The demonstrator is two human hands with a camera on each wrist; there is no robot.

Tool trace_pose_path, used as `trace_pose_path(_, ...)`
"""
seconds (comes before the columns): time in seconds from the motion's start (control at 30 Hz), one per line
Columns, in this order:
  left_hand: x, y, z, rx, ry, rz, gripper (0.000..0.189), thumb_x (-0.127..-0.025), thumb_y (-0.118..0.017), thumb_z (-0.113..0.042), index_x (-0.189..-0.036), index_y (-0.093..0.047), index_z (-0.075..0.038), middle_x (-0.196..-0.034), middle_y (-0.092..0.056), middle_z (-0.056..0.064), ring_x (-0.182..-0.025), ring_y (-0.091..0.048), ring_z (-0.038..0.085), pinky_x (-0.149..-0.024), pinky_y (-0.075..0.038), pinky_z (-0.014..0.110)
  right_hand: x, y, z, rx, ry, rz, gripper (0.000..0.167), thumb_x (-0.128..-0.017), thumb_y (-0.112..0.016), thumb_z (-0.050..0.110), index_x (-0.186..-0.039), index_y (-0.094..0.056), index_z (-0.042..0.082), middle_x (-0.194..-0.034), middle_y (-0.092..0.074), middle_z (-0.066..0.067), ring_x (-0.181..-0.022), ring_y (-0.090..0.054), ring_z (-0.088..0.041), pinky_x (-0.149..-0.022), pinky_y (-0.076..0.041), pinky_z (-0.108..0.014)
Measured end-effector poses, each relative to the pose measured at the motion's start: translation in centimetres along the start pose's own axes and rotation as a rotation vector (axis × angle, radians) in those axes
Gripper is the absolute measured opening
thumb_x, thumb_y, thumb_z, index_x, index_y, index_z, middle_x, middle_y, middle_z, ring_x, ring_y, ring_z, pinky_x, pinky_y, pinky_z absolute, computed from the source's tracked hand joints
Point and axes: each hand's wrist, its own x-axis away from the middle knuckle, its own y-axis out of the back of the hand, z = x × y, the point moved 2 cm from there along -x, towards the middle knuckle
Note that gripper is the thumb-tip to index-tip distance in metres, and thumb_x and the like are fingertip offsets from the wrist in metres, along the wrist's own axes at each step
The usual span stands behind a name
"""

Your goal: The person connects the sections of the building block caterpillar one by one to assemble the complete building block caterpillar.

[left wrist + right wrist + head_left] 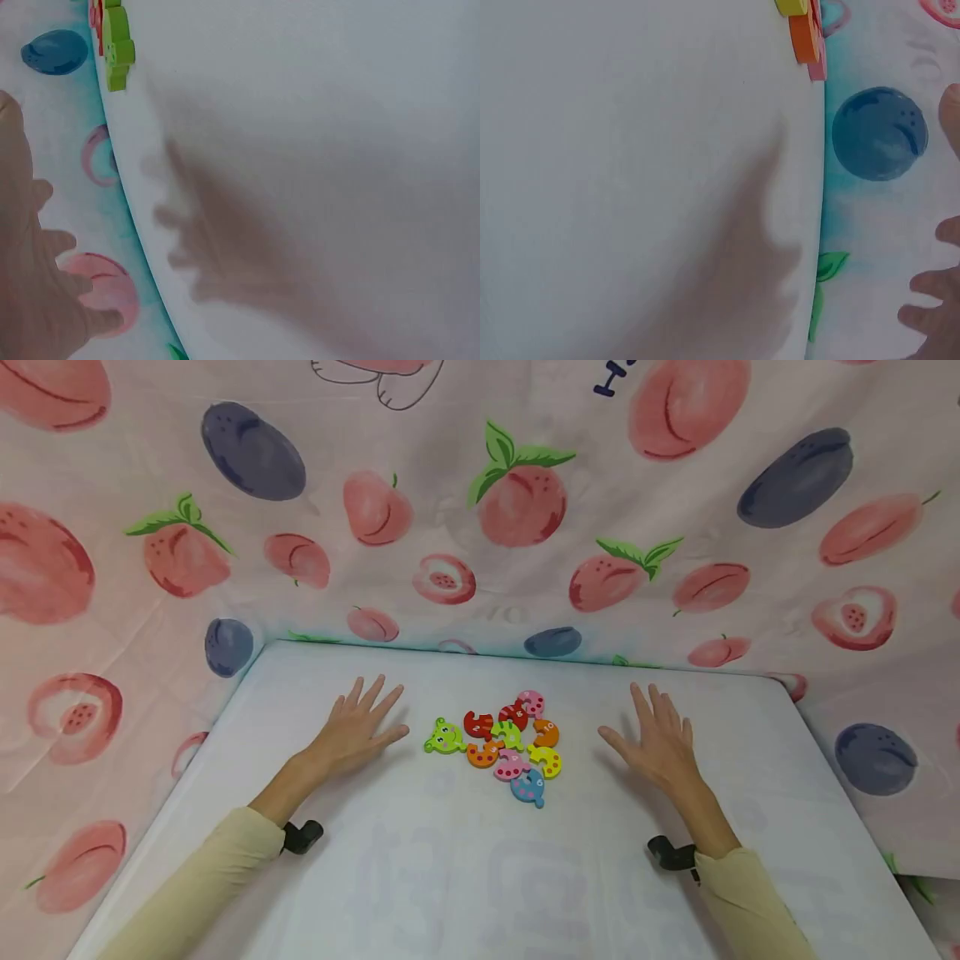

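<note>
Small, flat, coloured puzzle pieces lie in a loose cluster mid-table in the head view. At its left end is a green piece with a face (446, 737); a blue piece (529, 787) lies nearest the person. Between and around them are red (477, 725), orange (546, 734), pink (532, 703) and yellow pieces (547, 762), several bearing numbers or dots. Fingers spread, the left hand (351, 731) hovers left of the green face, apart from it. On the other side, the right hand (658, 743) is also spread above the table, holding nothing.
The cluster lies on a white-covered table (420, 868). Fruit-printed cloth (450, 635) hangs behind it and along its sides. Each wrist carries a black camera mount, the left mount (303, 837) and the right mount (672, 853). Hand shadows fall on the table.
</note>
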Motion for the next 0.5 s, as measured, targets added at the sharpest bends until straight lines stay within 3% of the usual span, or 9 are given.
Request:
trace_pose_path(0.2, -0.3, -0.4, -1.3, 0.203, -0.081, 0.052, 0.073, -0.094, -0.053, -0.055, -0.155, -0.024, -0.026, -0.164, -0.017, 0.007, -0.151, -0.014, 0.037, -0.118, -0.021, 0.061, -0.1, -0.8, 2.3, -0.162, 0.076, -0.049, 0.083, -0.089, -0.064, 0.049, -0.153, -0.026, 0.012, -0.156, -0.029, -0.020, -0.141, -0.030, -0.042, -0.111, -0.027, -0.066)
trace_pose_path(0.33, -0.8, -1.1, -3.1, 0.325, -0.125, 0.107, 0.070, -0.093, -0.062, -0.043, -0.152, -0.033, -0.020, -0.160, -0.027, 0.007, -0.149, -0.023, 0.032, -0.117, -0.026, 0.057, 0.5, -2.0, 5.1, -0.187, 0.150, 0.028, 0.070, -0.090, -0.066, 0.037, -0.147, -0.038, 0.009, -0.150, -0.040, -0.016, -0.139, -0.037, -0.036, -0.110, -0.035, -0.060)
trace_pose_path(0.5, -1.5, -2.1, -5.2, 0.394, -0.154, 0.133, 0.063, -0.092, -0.065, -0.038, -0.147, -0.042, -0.017, -0.158, -0.033, 0.008, -0.147, -0.028, 0.029, -0.117, -0.030, 0.054, 1.1, -3.2, 8.9, -0.253, 0.261, 0.100, 0.055, -0.089, -0.069, 0.027, -0.137, -0.051, 0.007, -0.139, -0.053, -0.014, -0.129, -0.050, -0.032, -0.105, -0.045, -0.053)
